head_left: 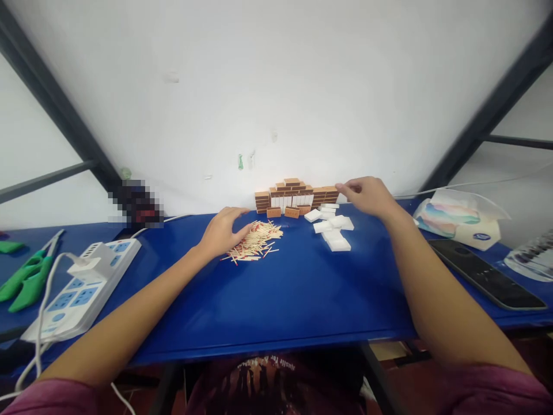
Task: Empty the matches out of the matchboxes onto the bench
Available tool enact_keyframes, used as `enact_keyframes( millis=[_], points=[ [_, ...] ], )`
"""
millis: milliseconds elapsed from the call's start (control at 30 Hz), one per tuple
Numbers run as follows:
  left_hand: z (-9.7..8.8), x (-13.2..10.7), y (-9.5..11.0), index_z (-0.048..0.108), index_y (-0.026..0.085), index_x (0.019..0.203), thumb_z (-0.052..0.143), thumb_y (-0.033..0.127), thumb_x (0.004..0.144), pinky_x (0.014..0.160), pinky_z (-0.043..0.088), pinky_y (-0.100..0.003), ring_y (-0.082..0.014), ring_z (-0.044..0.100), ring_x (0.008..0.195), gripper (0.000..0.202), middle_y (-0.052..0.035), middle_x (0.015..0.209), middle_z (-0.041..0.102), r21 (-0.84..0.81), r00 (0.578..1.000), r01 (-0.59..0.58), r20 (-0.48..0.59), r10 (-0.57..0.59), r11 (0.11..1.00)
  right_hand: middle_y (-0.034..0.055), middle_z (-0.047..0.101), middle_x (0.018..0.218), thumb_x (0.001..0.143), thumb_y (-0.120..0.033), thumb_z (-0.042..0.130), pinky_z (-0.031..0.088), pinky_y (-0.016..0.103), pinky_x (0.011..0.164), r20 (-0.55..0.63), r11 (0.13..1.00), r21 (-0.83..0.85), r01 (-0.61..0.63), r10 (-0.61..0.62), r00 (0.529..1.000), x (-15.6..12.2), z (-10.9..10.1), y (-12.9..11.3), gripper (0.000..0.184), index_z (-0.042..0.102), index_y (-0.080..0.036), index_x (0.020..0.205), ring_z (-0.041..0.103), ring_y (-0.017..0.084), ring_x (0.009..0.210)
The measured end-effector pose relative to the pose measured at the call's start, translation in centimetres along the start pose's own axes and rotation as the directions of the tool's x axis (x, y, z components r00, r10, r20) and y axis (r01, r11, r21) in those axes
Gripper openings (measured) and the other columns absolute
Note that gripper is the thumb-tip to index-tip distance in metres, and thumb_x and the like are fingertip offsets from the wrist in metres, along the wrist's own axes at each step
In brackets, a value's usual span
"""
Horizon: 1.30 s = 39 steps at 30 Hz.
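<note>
My left hand (225, 230) rests at the left edge of a loose pile of red-tipped matches (258, 239), its thumb and fingers apart with nothing between them. At the right end of a stepped stack of brown matchboxes (324, 196) is my right hand (367, 195), its fingers curled and fingertips touching or very close to the end box. Whether anything is pinched there is too small to tell. White matchbox trays (337, 241) lie heaped below that hand. Several white pieces (302, 200) stand upright within the stack, and a few brown boxes (292, 212) stand in front.
The stack stands near the white wall (276, 86) on a blue table (268, 305). On the left lie a white power strip (97, 282) with a plugged-in charger and a green-handled tool (30, 276). A phone (488, 274), a tissue pack (460, 219) and a spiral notebook (533, 256) lie right.
</note>
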<state>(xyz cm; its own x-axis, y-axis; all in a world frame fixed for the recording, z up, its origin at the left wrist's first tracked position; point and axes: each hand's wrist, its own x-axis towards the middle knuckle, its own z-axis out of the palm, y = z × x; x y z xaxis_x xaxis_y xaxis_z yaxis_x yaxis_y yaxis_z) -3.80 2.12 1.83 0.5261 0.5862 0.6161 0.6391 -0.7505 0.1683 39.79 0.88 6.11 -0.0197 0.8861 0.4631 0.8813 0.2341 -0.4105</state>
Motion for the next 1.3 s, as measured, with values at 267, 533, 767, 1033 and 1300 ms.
enact_keyframes(
  millis=[267, 533, 767, 1033, 1300],
  points=[
    [3.1, 8.7, -3.6, 0.058, 0.011, 0.144, 0.069, 0.043, 0.098, 0.116, 0.046, -0.049, -0.0345, 0.059, 0.134, 0.057, -0.0203, 0.143, 0.065, 0.163, 0.995, -0.006, 0.095, -0.01, 0.987, 0.0064, 0.071, 0.075, 0.101, -0.038, 0.056, 0.031, 0.032, 0.063, 0.062, 0.963, -0.183, 0.198, -0.19, 0.98, -1.0, 3.4, -5.9, 0.032, 0.068, -0.021, 0.076, 0.059, 0.021, 0.069],
    [3.1, 15.9, -1.9, 0.078, 0.014, 0.105, 0.08, 0.049, 0.086, 0.088, 0.052, -0.039, -0.0317, 0.071, 0.101, 0.039, -0.0155, 0.106, 0.076, 0.398, 0.843, -0.029, 0.503, -0.192, 0.917, 0.0065, 0.069, 0.076, 0.103, -0.033, 0.048, 0.029, 0.032, 0.063, -0.004, 0.926, -0.24, 0.291, -0.301, 0.954, -1.8, 3.2, -8.5, 0.034, 0.056, -0.021, 0.072, 0.058, 0.019, 0.07],
    [3.2, 16.2, -0.6, 0.072, 0.014, 0.128, 0.086, 0.046, 0.079, 0.087, 0.053, -0.035, -0.0327, 0.072, 0.109, 0.06, -0.0179, 0.123, 0.075, 0.454, 0.811, -0.004, 0.524, -0.263, 0.891, 0.0073, 0.07, 0.077, 0.104, -0.031, 0.048, 0.026, 0.033, 0.062, 0.016, 0.922, -0.264, 0.282, -0.288, 0.958, -1.4, 3.0, -8.0, 0.035, 0.052, -0.022, 0.071, 0.057, 0.02, 0.069],
    [1.5, 17.3, -1.1, 0.078, 0.016, 0.087, 0.094, 0.042, 0.063, 0.071, 0.049, -0.031, -0.0258, 0.071, 0.081, 0.038, -0.0081, 0.082, 0.076, 0.447, 0.778, -0.027, 0.571, -0.262, 0.894, 0.0088, 0.076, 0.084, 0.104, -0.029, 0.05, 0.029, 0.031, 0.063, 0.058, 0.93, -0.241, 0.277, -0.271, 0.961, -1.6, 3.7, -8.4, 0.03, 0.063, -0.02, 0.078, 0.065, 0.022, 0.074],
    [-6.2, 10.0, 2.5, 0.072, 0.024, 0.074, 0.085, 0.06, 0.075, 0.055, 0.036, -0.032, -0.0163, 0.051, 0.054, 0.039, 0.0019, 0.06, 0.058, 0.026, 0.85, -0.012, 0.528, -0.003, 1.0, 0.0096, 0.075, 0.08, 0.105, -0.032, 0.049, 0.028, 0.032, 0.061, 0.078, 0.918, -0.227, 0.324, -0.315, 0.946, -2.0, 4.4, -8.9, 0.035, 0.064, -0.02, 0.076, 0.063, 0.022, 0.071]
  ],
)
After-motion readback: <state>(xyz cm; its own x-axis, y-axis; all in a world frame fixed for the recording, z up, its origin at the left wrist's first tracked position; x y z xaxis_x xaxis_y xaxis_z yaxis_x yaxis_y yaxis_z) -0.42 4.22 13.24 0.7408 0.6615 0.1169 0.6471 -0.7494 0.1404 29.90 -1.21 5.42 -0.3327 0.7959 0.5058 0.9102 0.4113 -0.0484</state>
